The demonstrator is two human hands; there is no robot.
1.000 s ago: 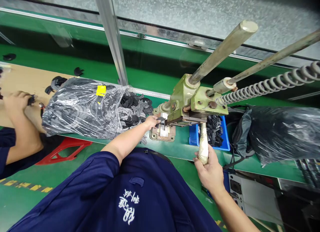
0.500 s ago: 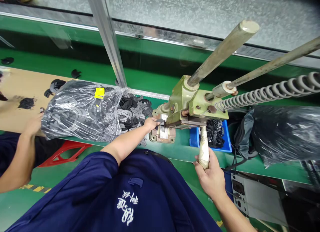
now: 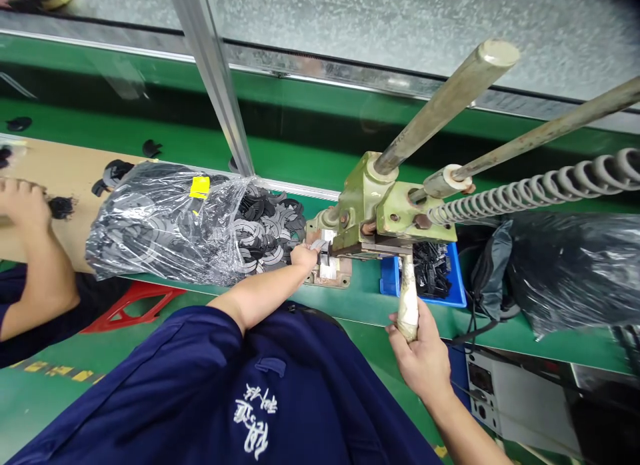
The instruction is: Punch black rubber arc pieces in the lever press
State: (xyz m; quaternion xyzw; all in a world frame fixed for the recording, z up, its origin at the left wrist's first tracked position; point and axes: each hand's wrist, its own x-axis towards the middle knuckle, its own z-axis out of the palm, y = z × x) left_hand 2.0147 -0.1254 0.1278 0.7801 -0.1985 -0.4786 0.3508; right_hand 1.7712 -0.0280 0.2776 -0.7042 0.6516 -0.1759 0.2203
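Observation:
My left hand [image 3: 304,257] is closed on a small grey curved plastic piece [image 3: 318,245] over the base plate [image 3: 341,271] of a green hand press [image 3: 365,198]. The piece lies at a small black holder beside the press head; whether it is seated there I cannot tell. My right hand [image 3: 425,351] is wrapped round the tape-covered lever handle [image 3: 409,301] of the press, which points down toward me. Left of the base, a heap of similar grey and black curved pieces [image 3: 270,228] spills from a clear plastic bag [image 3: 160,225].
A blue bin [image 3: 455,278] with small black parts stands right of the press. Beyond it are a dark bag [image 3: 490,278] and a black plastic sack [image 3: 575,271]. A co-worker's arm [image 3: 40,251] reaches over cardboard at left. A metal post [image 3: 215,71] rises behind the bench.
My left hand has turned slightly and shifted a little lower, and the piece it holds now shows its grey side. My right hand stays on the lever. The co-worker's hand has moved up and left.

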